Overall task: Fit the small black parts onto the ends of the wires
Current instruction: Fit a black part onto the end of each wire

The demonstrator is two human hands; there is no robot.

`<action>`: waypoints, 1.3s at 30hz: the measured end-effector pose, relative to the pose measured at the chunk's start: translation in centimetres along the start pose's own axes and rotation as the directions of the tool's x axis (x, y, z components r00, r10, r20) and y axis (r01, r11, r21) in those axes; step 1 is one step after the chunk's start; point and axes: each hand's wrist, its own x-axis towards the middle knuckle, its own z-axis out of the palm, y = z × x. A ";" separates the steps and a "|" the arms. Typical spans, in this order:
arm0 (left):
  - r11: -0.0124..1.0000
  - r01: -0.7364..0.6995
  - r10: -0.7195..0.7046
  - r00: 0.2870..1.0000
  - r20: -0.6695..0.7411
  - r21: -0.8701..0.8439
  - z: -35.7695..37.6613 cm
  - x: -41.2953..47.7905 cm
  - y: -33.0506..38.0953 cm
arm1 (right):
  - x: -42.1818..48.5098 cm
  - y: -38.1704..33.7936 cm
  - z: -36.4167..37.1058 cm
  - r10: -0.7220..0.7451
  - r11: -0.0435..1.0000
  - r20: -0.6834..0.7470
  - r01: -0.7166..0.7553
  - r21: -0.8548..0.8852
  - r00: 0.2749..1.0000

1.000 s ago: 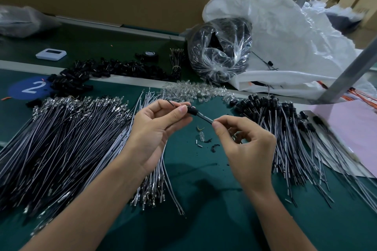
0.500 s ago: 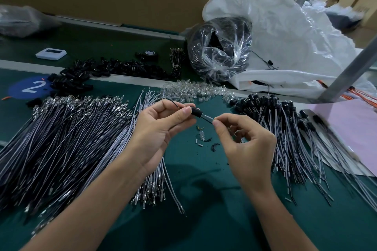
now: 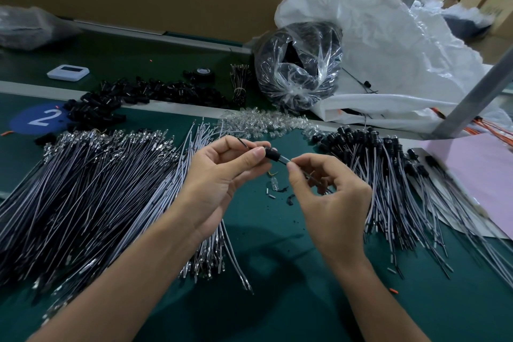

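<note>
**Part nearly seated on wire**

The gap between the hands has closed over the last second. Less wire shows between them, so the black part is probably sliding on; seating not confirmed. Left hand pinches the part between thumb and forefinger. Right hand fingers pinch the wire just right of it, the rest loosely curled. Both are above the counter.

Containers:
- Tied clear bag, beyond the fingers: dark parts.
- White sack, beyond and right: contents mostly hidden.

Unfitted wires lie left of the fingers, capped ones right.
</note>
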 end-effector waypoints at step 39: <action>0.997 -0.049 0.049 0.999 -0.005 0.061 -0.1 0.1 -0.3 | -0.1 0.1 0.3 -0.082 0.993 0.015 0.083 -0.089 0.996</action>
